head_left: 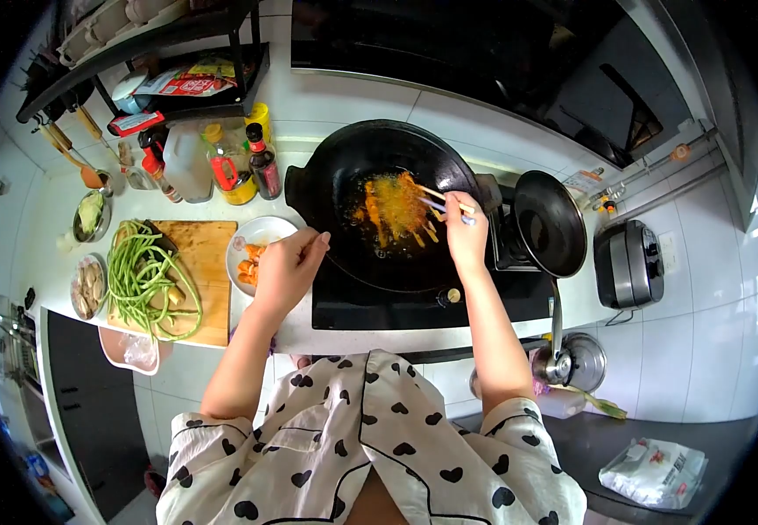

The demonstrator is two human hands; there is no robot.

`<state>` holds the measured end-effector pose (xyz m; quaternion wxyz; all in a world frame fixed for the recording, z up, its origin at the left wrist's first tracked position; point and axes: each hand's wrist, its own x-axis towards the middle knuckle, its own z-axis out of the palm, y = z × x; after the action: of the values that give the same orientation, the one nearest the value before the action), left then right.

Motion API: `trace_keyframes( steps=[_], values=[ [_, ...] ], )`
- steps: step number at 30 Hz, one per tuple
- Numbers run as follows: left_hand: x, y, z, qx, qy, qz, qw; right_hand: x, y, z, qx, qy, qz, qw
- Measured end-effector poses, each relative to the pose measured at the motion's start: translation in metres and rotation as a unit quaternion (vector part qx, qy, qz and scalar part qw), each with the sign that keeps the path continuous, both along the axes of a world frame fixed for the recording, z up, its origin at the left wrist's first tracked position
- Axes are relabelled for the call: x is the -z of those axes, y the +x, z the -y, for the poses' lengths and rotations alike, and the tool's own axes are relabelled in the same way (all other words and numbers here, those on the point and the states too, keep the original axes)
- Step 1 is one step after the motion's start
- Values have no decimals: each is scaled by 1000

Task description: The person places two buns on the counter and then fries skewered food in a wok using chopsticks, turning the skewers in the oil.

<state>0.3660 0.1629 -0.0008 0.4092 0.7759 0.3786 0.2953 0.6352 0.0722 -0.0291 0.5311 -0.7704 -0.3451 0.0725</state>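
My right hand (466,232) grips a pair of chopsticks (432,192), their tips down in the black wok (396,149). Orange strips of food (394,206) lie in bubbling oil at the wok's middle, and the chopsticks reach their right side. Between the wok and a white plate (263,229) hovers my left hand (290,267), its fingers curled closed; whether anything is inside them is hidden. Orange pieces (250,262) rest on that plate, partly covered by my left hand.
Long green beans (138,280) spread over a wooden cutting board (213,302) at left. Sauce bottles (263,162) stand behind it. A small black frying pan (551,223) sits right of the wok, its handle over the counter edge. Farther right is a dark appliance (628,262).
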Motion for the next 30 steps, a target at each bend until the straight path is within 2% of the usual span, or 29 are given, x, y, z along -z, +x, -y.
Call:
trace_keyframes(
  steps=[2, 10, 13, 19, 23, 26, 30],
  values=[
    [0, 0, 0, 3, 7, 3, 1000, 14, 18, -2, 19, -7, 85, 996],
    [2, -1, 0, 2, 19, -17, 1000, 36, 28, -2, -12, -38, 38, 998],
    [4, -1, 0, 6, 15, -16, 1000, 45, 30, -2, -36, -5, 25, 999],
    [4, -2, 1, 7, 17, -14, 1000, 43, 29, 1, -30, -30, 63, 997],
    [1, -1, 1, 19, 20, -14, 1000, 37, 25, 1, -47, -48, 13, 998],
    [1, -3, -1, 21, 7, -14, 1000, 27, 17, 4, 7, -36, 116, 993],
    [6, -3, -3, -22, -8, 6, 1000, 5, -12, 3, -8, 23, 106, 994]
  ],
)
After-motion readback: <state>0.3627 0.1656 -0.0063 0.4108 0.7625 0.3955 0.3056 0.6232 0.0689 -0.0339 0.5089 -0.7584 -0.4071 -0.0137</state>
